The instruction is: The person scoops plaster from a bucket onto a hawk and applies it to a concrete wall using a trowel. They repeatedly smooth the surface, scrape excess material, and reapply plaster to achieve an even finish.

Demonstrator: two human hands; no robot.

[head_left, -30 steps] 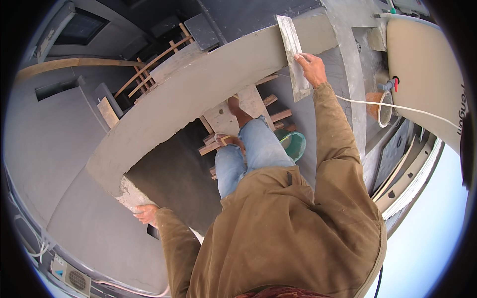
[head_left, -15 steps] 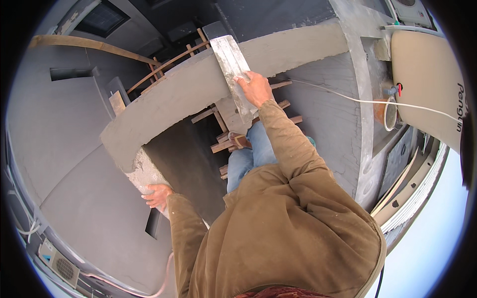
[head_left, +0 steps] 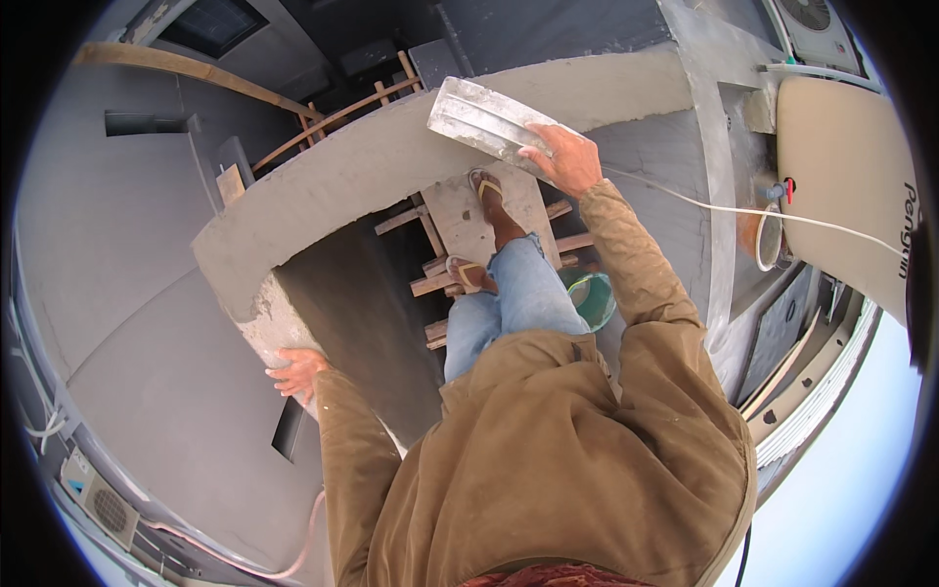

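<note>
Right hand (head_left: 569, 159): fingers clamped on one long, ridged, smeared float (head_left: 481, 115). Left hand (head_left: 299, 373): fingers apart, on one rough, pale ledge (head_left: 274, 318). One round green bucket (head_left: 595, 303) below.

On the grey-plastered wall top (head_left: 323, 186), the left hand (head_left: 296, 374) is rested along a rougher stretch; the scaffold board (head_left: 452, 220) is stood on by a sandaled foot (head_left: 491, 193).

This is an outdoor building site under open sky (head_left: 841, 450): raw grey plaster coats a rough-edged ledge (head_left: 328, 191), with timber planks (head_left: 431, 285) and a green bucket (head_left: 600, 305) on its near side, wooden railing (head_left: 337, 117) beyond it, and a beige tank (head_left: 841, 176) past its right end.
</note>
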